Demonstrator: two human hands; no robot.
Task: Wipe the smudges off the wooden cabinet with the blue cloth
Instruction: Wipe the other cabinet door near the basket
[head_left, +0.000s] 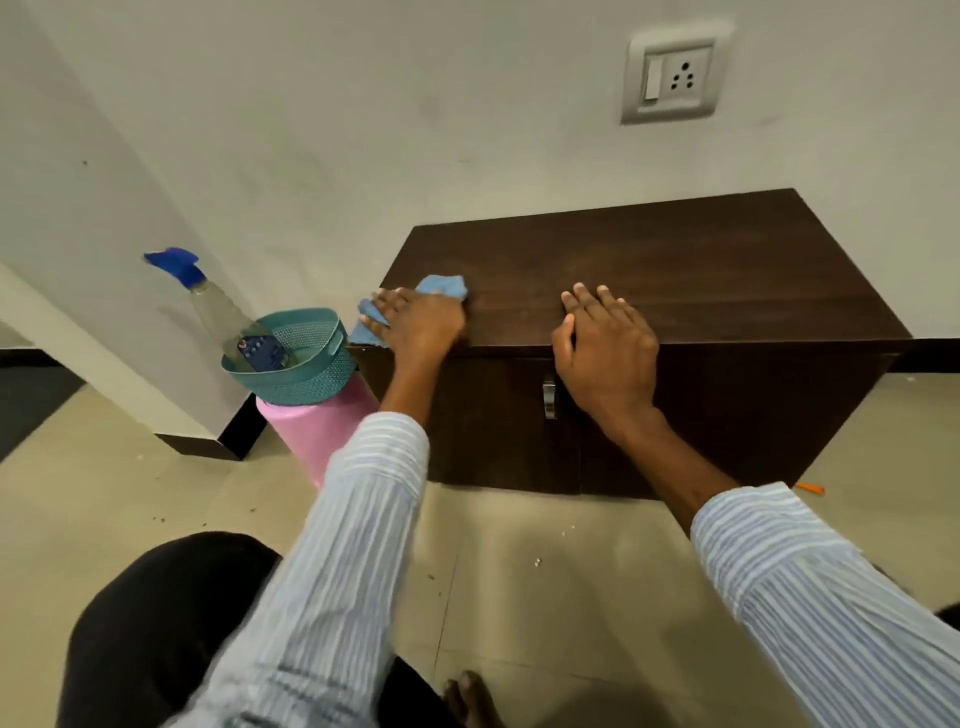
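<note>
While the left hand (421, 325) presses the blue cloth (442, 287) flat on the cabinet (701, 270), the right hand (605, 348) rests splayed.

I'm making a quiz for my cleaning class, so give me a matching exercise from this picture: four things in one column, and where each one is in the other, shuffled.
1 blue cloth
2 spray bottle
3 teal basket
4 right hand

A in the teal basket
B on the pink container
C flat on the front edge of the wooden cabinet
D under the left hand

Pairs: 1-D, 2-A, 3-B, 4-C
</note>
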